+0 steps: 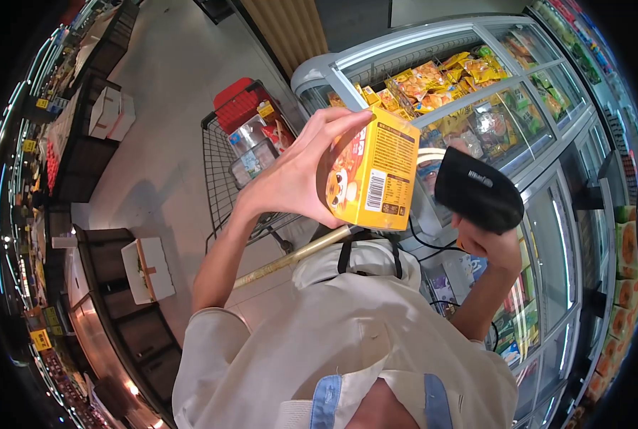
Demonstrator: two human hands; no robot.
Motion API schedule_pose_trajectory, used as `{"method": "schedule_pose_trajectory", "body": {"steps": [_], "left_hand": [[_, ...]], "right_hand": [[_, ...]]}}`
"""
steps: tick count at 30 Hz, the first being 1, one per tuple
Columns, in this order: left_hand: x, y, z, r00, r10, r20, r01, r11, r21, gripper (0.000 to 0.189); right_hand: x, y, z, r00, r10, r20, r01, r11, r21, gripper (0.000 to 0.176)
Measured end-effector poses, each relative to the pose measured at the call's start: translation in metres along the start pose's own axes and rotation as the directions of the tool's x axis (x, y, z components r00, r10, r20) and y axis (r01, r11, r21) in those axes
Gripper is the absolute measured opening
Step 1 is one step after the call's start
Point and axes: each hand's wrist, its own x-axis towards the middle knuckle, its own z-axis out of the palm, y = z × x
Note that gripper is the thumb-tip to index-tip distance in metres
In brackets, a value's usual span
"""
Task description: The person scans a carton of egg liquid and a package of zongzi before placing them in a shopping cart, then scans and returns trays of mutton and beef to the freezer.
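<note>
My left hand (290, 171) grips a yellow box (390, 168) from its left side, fingers over the top edge and thumb below. The box is held in front of my chest, its side with a barcode and printed text facing up and to the right, and a cartoon face on its left side. My right hand (492, 247) is closed around the handle of a black barcode scanner (478, 189). The scanner's head is just right of the box, apart from it. Its handle is mostly hidden by the head and my fingers.
A wire shopping cart (215, 168) with a red seat and several packages stands at left. A freezer (422, 39) with glass lids and yellow bags (426, 82) runs along the right. Dark shelving (83, 150) with white boxes (147, 270) lines the left. A black cable (433, 247) hangs near my waist.
</note>
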Motion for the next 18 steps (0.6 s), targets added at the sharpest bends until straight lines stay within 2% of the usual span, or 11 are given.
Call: {"method": "schedule_pose_trajectory", "body": {"steps": [2, 4, 7, 9, 11, 12, 13, 14, 16, 17, 18], "left_hand": [[-0.006, -0.006, -0.002, 0.998, -0.037, 0.047, 0.035, 0.999, 0.03, 0.119], [-0.011, -0.01, -0.006, 0.995, -0.069, 0.077, 0.064, 0.995, 0.073, 0.118], [-0.02, -0.012, -0.011, 0.994, -0.091, 0.057, 0.087, 0.994, 0.066, 0.12], [-0.03, -0.015, -0.012, 0.992, -0.122, 0.018, 0.121, 0.992, 0.048, 0.123], [-0.039, -0.02, -0.011, 0.985, -0.169, -0.021, 0.17, 0.985, 0.033, 0.127], [-0.044, -0.022, -0.009, 0.982, -0.176, -0.075, 0.177, 0.984, 0.006, 0.127], [-0.048, -0.025, -0.006, 0.975, -0.18, -0.129, 0.178, 0.984, -0.022, 0.127], [-0.052, -0.029, -0.001, 0.966, -0.182, -0.182, 0.176, 0.983, -0.051, 0.127], [-0.062, -0.038, 0.014, 0.898, -0.318, -0.305, 0.239, 0.933, -0.27, 0.136], [-0.063, -0.045, 0.025, 0.857, -0.337, -0.389, 0.158, 0.892, -0.424, 0.133], [-0.059, -0.049, 0.037, 0.804, -0.368, -0.468, 0.054, 0.828, -0.558, 0.131]], "right_hand": [[0.0, 0.004, 0.008, 0.978, -0.185, 0.098, 0.203, 0.951, -0.231, 0.034], [0.003, 0.007, 0.017, 0.941, -0.289, 0.176, 0.338, 0.799, -0.498, 0.04], [0.023, -0.003, 0.02, 0.936, -0.027, 0.351, 0.212, 0.839, -0.502, 0.038], [0.022, 0.01, 0.029, 0.958, -0.16, 0.238, 0.247, 0.882, -0.402, 0.037], [0.031, 0.005, 0.042, 0.986, -0.119, 0.114, 0.142, 0.965, -0.221, 0.036], [0.04, -0.004, 0.049, 0.998, -0.005, 0.06, 0.011, 0.996, -0.086, 0.036], [0.054, 0.003, 0.048, 0.996, -0.08, 0.042, 0.082, 0.996, -0.04, 0.032], [0.067, 0.003, 0.054, 0.988, -0.091, -0.124, 0.081, 0.993, -0.087, 0.027], [0.098, 0.034, 0.053, 0.927, -0.155, -0.342, 0.148, 0.988, -0.046, 0.029], [0.112, 0.052, 0.057, 0.888, -0.126, -0.443, 0.135, 0.991, -0.011, 0.031], [0.121, 0.068, 0.057, 0.902, -0.038, -0.431, 0.07, 0.996, 0.058, 0.032]]}}
